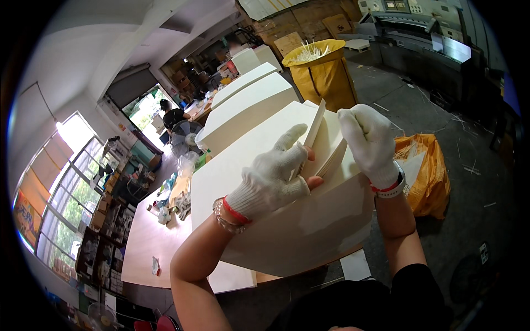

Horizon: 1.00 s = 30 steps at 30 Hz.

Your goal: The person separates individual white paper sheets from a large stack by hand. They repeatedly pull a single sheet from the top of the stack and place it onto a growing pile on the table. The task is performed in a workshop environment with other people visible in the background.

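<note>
A tall stack of large white sheets stands in front of me, its near side curving toward my body. At its right part, a thin sheaf of white sheets is raised and bent up from the top. My left hand, in a white knit glove with bare tips on the thumb and one finger, grips the sheaf's near end, its index finger stretched along the paper. My right hand, gloved too, is closed in a fist at the stack's right edge, beside the fanned sheets. Whatever it may hold is hidden.
More white stacks stand beyond mine. A yellow bin bag of paper strips is at the far right, with an orange bag nearer. Cloths and small items lie on the wooden table at left. A person works near a fan.
</note>
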Tool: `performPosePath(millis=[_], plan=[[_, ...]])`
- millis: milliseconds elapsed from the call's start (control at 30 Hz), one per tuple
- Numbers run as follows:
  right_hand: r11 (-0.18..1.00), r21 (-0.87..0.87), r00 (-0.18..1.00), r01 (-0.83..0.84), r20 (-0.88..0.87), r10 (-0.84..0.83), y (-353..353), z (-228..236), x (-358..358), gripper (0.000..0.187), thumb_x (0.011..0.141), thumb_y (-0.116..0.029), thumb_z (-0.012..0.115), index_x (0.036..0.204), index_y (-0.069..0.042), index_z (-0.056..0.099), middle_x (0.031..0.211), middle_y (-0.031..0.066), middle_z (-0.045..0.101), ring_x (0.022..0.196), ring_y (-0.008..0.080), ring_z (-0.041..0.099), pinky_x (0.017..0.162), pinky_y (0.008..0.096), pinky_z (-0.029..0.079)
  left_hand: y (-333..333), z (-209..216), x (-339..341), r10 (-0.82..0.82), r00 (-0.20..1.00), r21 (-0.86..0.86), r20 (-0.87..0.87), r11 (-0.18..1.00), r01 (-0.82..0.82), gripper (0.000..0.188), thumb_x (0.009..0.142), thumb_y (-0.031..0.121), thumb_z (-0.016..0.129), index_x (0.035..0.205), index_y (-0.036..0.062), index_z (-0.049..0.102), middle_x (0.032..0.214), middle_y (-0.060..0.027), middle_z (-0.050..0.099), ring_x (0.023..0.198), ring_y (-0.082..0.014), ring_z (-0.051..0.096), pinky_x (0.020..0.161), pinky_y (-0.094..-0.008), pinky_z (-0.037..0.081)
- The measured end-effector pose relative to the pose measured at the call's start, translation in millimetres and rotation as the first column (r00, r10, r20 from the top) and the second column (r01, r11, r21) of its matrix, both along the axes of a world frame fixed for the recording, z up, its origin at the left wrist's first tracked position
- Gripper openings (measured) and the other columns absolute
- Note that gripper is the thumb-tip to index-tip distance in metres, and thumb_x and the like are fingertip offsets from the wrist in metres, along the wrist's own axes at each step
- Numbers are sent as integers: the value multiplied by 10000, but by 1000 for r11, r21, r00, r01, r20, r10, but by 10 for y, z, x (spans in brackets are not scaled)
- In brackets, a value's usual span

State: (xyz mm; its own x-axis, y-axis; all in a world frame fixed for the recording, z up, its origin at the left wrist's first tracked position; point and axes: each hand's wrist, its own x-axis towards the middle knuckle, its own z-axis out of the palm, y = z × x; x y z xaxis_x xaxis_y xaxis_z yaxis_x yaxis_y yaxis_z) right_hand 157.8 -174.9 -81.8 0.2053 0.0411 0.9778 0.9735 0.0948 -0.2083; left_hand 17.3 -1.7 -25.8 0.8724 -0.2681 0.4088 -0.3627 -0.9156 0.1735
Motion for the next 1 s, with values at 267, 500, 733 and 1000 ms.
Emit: performPosePath(millis=[267,500,733,1000], plan=[[998,39,985,-55,-162,61,57,43,-66,207,911,-48,644,727,23,581,576,80,413,511,197,434,488,360,336,-26,6,-49,-8,1000,103,8,995,7,333,883,76,599,1212,44,646,1529,-223,418,1039,-305,659,912,-327,503],[996,77,973,-48,-222,64,63,14,-42,266,916,-59,647,684,26,549,562,79,424,492,185,438,479,355,340,-71,96,-42,-26,995,20,-96,999,28,320,859,91,696,1175,62,653,1359,-174,581,867,-289,676,796,-344,533],[995,49,960,-89,-262,98,39,-2,-44,323,964,-86,589,669,5,493,595,27,469,545,79,441,502,299,354,-12,-15,19,-60,998,-20,30,998,61,364,746,207,848,1011,79,634,1423,-209,539,1127,-386,645,898,-374,540],[996,46,968,-70,-238,79,42,50,-99,298,927,-83,648,675,27,534,571,90,438,513,196,457,501,358,352,-73,55,-33,-18,999,58,-45,998,21,204,770,49,651,969,83,625,1434,-193,537,1053,-340,683,857,-357,553]])
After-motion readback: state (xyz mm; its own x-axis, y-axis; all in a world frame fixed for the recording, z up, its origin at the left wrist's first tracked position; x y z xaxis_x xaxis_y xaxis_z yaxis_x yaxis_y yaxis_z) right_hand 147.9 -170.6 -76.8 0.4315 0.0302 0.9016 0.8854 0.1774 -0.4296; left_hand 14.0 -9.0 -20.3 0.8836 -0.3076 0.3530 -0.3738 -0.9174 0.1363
